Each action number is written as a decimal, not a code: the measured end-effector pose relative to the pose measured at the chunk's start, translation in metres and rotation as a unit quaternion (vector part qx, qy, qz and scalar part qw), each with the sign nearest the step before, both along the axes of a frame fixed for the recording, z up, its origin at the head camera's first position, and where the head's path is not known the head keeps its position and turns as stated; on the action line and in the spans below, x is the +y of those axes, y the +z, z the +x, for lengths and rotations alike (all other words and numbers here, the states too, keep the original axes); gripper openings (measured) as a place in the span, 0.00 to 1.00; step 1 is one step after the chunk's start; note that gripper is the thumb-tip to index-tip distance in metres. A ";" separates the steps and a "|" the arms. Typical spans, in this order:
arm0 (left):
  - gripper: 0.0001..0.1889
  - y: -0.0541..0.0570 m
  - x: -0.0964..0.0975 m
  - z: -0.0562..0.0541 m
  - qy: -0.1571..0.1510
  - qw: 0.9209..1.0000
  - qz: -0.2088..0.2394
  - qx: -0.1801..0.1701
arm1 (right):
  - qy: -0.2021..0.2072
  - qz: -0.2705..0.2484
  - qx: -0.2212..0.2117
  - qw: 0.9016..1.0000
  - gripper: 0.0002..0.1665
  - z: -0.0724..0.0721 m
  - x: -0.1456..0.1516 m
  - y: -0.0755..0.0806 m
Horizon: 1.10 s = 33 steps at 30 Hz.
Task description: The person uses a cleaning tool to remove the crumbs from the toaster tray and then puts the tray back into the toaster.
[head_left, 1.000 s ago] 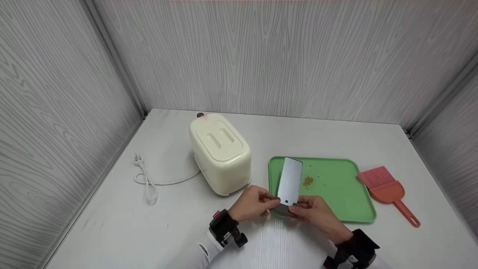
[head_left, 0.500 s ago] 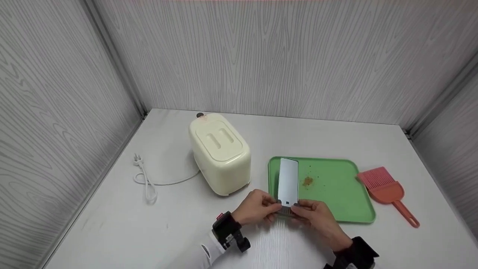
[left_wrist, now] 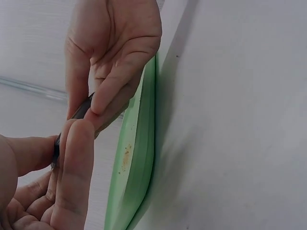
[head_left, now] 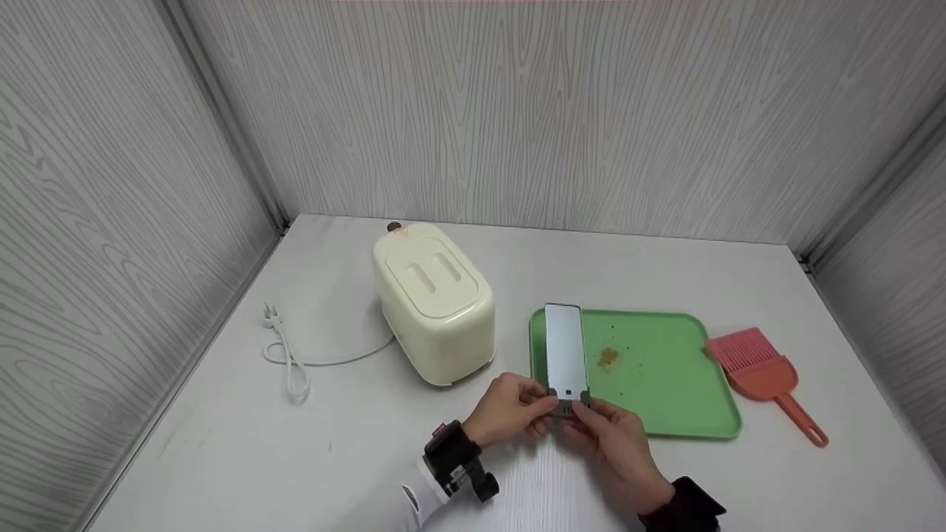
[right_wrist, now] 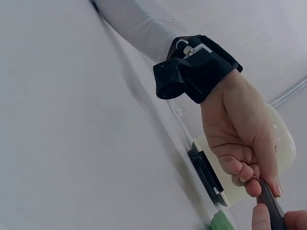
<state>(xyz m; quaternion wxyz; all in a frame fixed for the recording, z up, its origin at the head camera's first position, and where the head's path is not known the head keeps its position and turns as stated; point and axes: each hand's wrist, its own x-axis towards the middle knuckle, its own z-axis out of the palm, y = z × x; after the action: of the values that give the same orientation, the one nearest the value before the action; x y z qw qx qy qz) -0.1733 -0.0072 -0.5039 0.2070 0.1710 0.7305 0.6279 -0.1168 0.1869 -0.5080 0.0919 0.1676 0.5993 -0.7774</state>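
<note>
Both hands pinch the dark end of a toaster crumb tray (head_left: 565,347), a slim, shiny, pale plate held above the left part of a green tray (head_left: 680,399). My left hand (head_left: 510,408) grips the dark end's left corner, and my right hand (head_left: 617,443) its right corner. In the left wrist view, thumbs and fingers pinch the dark edge (left_wrist: 82,108) from both sides. The right wrist view shows the dark end (right_wrist: 272,208) between the fingertips of both hands. Brown crumbs (head_left: 607,357) lie on the green tray.
A cream toaster (head_left: 436,303) with a lid stands left of the green tray. Its white cord and plug (head_left: 284,340) lie farther left. An orange dustpan (head_left: 768,378) and red brush (head_left: 745,351) lie at the green tray's right edge. Walls enclose the back and sides.
The crumb tray's far end has swung left, so it now tilts slightly left. My right hand has turned a little, with its wrist moving left. The left hand has shifted slightly nearer the body.
</note>
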 end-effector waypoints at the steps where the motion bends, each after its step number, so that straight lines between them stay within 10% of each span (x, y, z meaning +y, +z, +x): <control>1: 0.07 -0.001 0.000 0.000 0.000 1.000 -0.002 0.001 | -0.002 0.003 0.001 1.000 0.21 -0.001 0.000 0.000; 16: 0.09 0.001 0.001 -0.001 -0.004 0.996 -0.065 0.057 | 0.047 0.019 0.014 0.999 0.18 -0.007 0.013 0.002; 24: 0.09 0.013 -0.012 -0.003 0.020 0.974 -0.141 0.176 | 0.107 0.042 0.020 0.993 0.29 -0.007 0.024 0.006; 33: 0.07 0.037 -0.037 0.001 0.052 0.952 -0.119 0.277 | 0.186 0.036 0.022 0.982 0.25 -0.001 0.035 0.008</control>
<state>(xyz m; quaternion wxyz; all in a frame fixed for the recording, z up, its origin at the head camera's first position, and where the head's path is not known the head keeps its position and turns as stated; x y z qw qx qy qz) -0.1728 -0.0443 -0.4672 -0.0170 0.2742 0.8366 0.4739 -0.1180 0.2215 -0.4995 0.2159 0.0393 0.6494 -0.7281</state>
